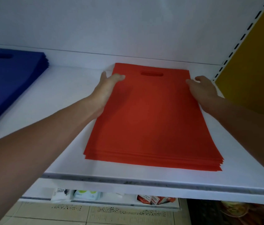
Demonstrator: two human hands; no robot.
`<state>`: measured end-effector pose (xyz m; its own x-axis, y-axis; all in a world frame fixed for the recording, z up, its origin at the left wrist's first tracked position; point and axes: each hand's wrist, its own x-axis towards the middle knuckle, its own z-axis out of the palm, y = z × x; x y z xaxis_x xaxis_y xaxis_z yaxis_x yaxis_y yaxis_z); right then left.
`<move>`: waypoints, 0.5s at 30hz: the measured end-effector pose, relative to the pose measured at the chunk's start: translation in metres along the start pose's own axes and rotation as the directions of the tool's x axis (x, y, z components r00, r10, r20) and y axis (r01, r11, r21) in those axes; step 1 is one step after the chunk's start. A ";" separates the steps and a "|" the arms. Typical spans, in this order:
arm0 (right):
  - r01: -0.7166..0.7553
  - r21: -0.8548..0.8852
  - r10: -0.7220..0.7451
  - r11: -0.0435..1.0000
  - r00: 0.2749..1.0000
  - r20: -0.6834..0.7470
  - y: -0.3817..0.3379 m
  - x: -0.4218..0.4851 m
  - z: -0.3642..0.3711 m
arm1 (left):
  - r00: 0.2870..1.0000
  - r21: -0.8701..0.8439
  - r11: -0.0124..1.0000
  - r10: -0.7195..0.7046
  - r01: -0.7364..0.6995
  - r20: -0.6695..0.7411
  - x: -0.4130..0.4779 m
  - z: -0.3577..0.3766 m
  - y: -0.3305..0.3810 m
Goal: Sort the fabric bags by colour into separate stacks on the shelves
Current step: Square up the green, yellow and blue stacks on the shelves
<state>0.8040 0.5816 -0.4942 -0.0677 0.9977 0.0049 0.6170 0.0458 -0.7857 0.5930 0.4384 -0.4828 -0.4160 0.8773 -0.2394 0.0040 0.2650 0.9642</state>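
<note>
Red bags: a flat stack in the middle of the frame on the white shelf, handle slots at the far end.
Blue bags: a second stack at the upper left of the frame on the same shelf, well apart from the red one.
Left hand: against the stack's left edge near the far end, thumb laid on top, fingers straight alongside.
Right hand: at the stack's right edge, thumb touching it; fingers bent, grip cannot be told.
Yellow panel: upper right of the frame.
Packets: on the lower shelf at the bottom of the frame.
</note>
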 end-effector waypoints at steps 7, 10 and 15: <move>-0.057 0.038 0.053 0.998 0.993 0.102 0.005 0.001 -0.014 | 0.994 -0.080 0.996 -0.052 0.044 -0.097 -0.001 -0.014 0.014; -0.106 -0.107 0.102 0.989 0.994 -0.044 0.018 -0.001 -0.027 | 0.984 0.251 0.963 -0.055 0.097 -0.171 -0.006 -0.029 0.005; -0.050 -0.279 0.048 0.959 0.999 -0.013 0.000 -0.032 -0.009 | 0.990 0.309 0.943 -0.137 0.124 0.020 -0.029 -0.016 0.001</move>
<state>0.8138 0.5500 -0.4888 -0.0279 0.9993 -0.0249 0.8137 0.0082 -0.5812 0.5905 0.4069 -0.4727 -0.3943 0.8405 -0.3717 0.2328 0.4826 0.8443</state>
